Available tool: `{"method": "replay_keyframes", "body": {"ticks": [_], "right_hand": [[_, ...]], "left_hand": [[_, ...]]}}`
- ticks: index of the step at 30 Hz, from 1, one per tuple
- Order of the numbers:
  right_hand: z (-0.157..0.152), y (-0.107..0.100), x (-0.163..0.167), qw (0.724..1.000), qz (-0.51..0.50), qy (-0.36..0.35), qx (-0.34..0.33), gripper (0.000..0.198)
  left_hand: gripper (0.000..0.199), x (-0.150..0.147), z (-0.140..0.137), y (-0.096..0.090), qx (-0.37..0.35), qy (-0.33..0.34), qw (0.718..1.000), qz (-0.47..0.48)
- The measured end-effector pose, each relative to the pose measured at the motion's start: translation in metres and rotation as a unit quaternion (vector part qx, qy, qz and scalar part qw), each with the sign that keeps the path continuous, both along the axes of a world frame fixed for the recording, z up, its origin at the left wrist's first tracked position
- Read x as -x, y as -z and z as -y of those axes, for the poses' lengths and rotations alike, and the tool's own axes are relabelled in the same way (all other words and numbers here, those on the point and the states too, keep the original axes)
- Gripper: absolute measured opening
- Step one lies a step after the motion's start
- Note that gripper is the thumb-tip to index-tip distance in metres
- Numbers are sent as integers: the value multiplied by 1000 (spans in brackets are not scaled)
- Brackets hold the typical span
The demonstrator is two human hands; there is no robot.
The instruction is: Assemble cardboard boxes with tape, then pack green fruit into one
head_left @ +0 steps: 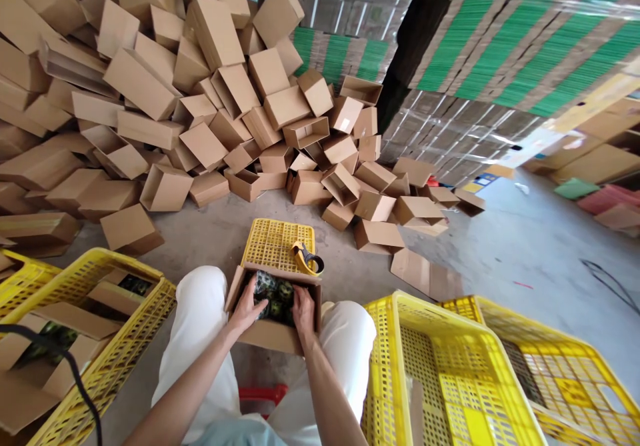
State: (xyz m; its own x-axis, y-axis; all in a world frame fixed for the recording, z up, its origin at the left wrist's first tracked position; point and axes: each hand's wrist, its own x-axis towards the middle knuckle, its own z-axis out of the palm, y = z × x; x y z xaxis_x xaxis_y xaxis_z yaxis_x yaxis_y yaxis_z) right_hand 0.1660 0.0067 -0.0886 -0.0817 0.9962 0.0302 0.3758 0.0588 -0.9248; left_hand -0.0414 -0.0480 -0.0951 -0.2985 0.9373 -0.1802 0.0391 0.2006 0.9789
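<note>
An open cardboard box sits between my knees, close to an upturned yellow crate. Inside it lies a clear plastic bag of dark green, round items, whose exact kind I cannot make out. My left hand grips the bag's left side, thumb spread over the near edge. On the opposite side my right hand holds the bag with bent fingers, partly down inside the box wall. A yellow-and-black tape dispenser lies on the yellow crate just beyond the box.
A large heap of cardboard boxes fills the far left. To my left, a yellow crate carries opened boxes with green contents. Yellow crates stand on my right. Strapped cardboard stacks rise behind. A dark cable hangs at lower left.
</note>
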Motion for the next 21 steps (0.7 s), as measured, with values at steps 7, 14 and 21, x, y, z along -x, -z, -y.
{"method": "replay_keyframes", "body": {"ticks": [7, 14, 21], "right_hand": [[19, -25, -8, 991, -129, 14, 47, 44], [19, -28, -8, 959, -228, -60, 159, 60], [8, -4, 2, 981, 81, -121, 125, 48]], "left_hand": [[92, -7, 14, -29, -117, 64, 967, -217], [80, -9, 14, -31, -33, 101, 993, -58], [70, 4, 4, -35, 34, -42, 997, 63]]}}
